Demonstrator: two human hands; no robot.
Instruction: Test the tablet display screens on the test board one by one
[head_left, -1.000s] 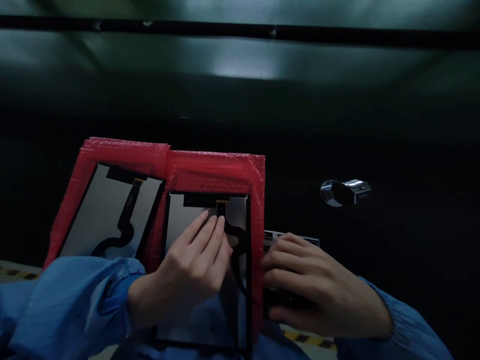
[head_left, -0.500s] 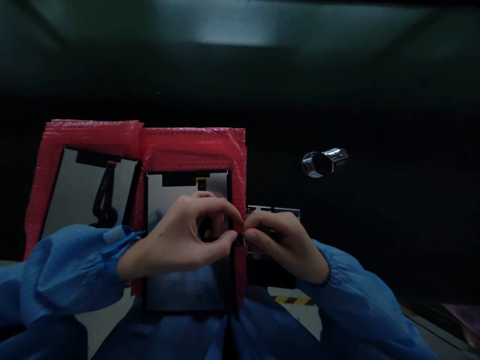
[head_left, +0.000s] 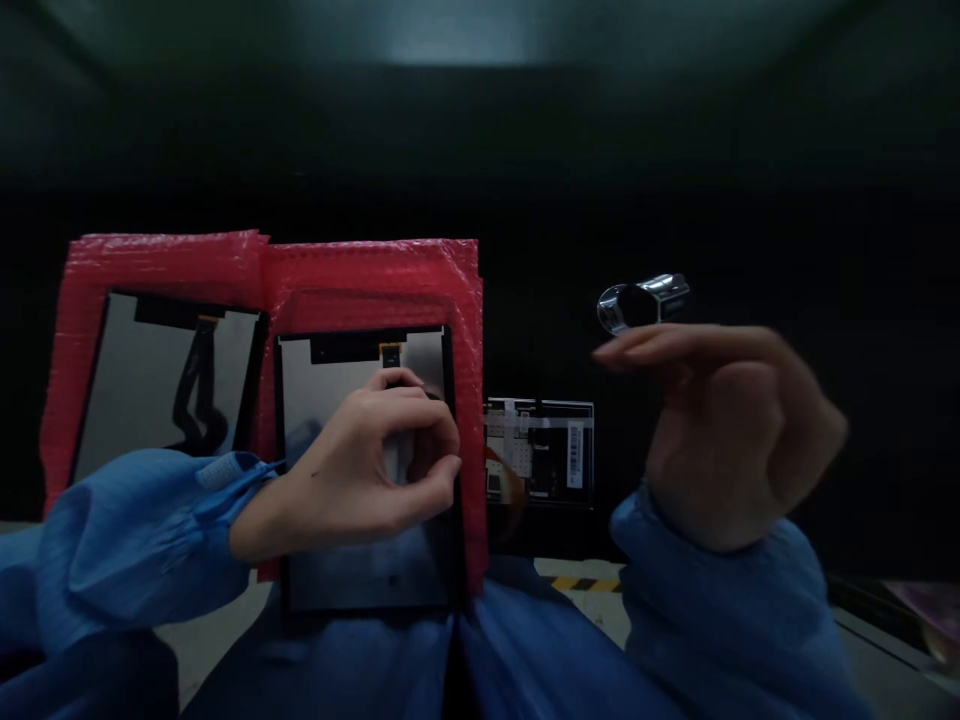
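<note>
Two display panels lie backs up on red bubble wrap [head_left: 375, 275]. My left hand [head_left: 375, 470] rests on the nearer panel [head_left: 352, 570], thumb and fingers pinched around its black flex cable near the middle; the cable is mostly hidden by the fingers. The second panel [head_left: 142, 380] lies to the left with its own curved black flex cable [head_left: 196, 385]. My right hand [head_left: 720, 420] is raised in the air to the right, smeared by motion, fingers stretched leftward, just below a shiny metal cylinder [head_left: 643, 302].
A small circuit board with a barcode label [head_left: 540, 452] sits right of the red wrap on the dark surface. A yellow-black striped tape [head_left: 581, 583] marks the light bench edge below it. My blue sleeves [head_left: 127, 540] fill the lower frame.
My right hand left the cable by the panel's right edge and rose to the right, uncovering the circuit board. My left hand went from flat to pinched on the flex cable.
</note>
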